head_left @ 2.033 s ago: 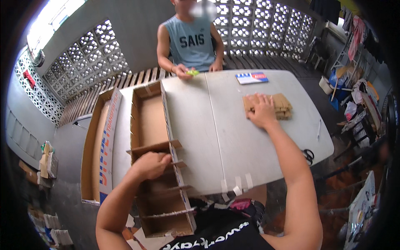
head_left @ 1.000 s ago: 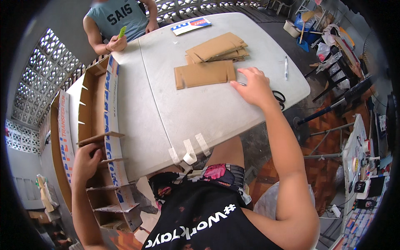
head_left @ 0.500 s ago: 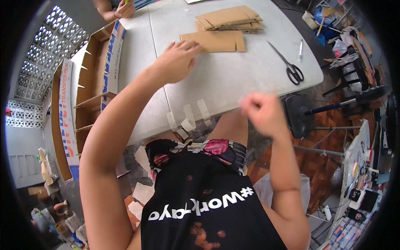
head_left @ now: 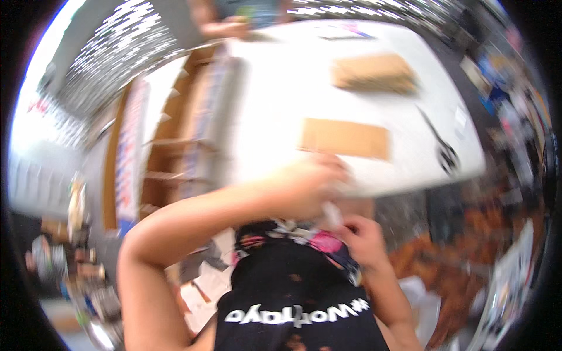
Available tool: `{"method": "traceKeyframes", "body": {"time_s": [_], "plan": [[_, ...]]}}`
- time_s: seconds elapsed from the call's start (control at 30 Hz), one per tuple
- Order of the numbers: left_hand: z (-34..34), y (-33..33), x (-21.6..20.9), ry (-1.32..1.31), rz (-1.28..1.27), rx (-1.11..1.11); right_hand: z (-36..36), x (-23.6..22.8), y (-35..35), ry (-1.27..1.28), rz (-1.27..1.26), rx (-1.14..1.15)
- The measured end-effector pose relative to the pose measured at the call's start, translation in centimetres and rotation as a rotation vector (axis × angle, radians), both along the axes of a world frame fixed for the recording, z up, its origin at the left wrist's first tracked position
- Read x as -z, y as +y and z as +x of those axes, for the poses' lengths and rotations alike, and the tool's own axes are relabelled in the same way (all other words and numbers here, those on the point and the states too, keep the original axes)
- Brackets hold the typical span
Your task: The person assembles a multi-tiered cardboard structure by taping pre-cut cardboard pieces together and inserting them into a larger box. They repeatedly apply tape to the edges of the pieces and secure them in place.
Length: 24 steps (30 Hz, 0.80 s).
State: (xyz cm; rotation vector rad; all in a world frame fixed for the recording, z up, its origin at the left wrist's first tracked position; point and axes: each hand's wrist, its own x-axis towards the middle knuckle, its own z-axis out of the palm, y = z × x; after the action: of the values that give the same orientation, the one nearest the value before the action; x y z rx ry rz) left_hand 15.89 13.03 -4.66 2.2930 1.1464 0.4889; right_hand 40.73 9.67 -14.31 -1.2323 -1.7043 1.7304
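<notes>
My left hand point(head_left: 319, 180) reaches across my body to the table's near edge, its fingers bent and smeared by motion. Just beyond it, a flat brown cardboard piece point(head_left: 345, 138) lies on the white table point(head_left: 269, 117); whether they touch is unclear. Low over my lap, my right hand point(head_left: 364, 238) has thumb and fingers pinched on one end of a short whitish strip point(head_left: 332, 214), which looks like tape. The strip's other end reaches up below my left hand, and blur hides whether that hand grips it too.
A stack of folded cardboard point(head_left: 374, 73) sits farther back. Black-handled scissors point(head_left: 446, 157) lie at the table's right side. Along the left stands a long cardboard box with dividers point(head_left: 170, 152). Another person's hand point(head_left: 228, 28) shows at the far edge. Paper scraps point(head_left: 208, 284) litter the floor.
The cardboard piece now lies nearer the front edge, apart from the stack. My left hand has come back toward me, and my right hand has lowered, now with the whitish strip. The view has shifted.
</notes>
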Motion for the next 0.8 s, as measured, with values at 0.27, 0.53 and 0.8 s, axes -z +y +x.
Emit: {"method": "traceKeyframes", "body": {"time_s": [0.27, 0.53, 0.8], "plan": [[-2.1, -0.3, -3.6, 0.358, 0.234, -0.116, 3.0, -7.4, 0.9, -0.049, 0.2, -0.047], [-19.8, -3.5, -5.3, 0.181, 0.235, -0.945, 3.2, -4.5, 0.8, 0.048, 0.181, 0.001], [-21.5, 0.9, -4.7, 0.128, 0.301, -0.958, 2.1, -5.3, 1.2, 0.003, 0.322, -0.046]]}}
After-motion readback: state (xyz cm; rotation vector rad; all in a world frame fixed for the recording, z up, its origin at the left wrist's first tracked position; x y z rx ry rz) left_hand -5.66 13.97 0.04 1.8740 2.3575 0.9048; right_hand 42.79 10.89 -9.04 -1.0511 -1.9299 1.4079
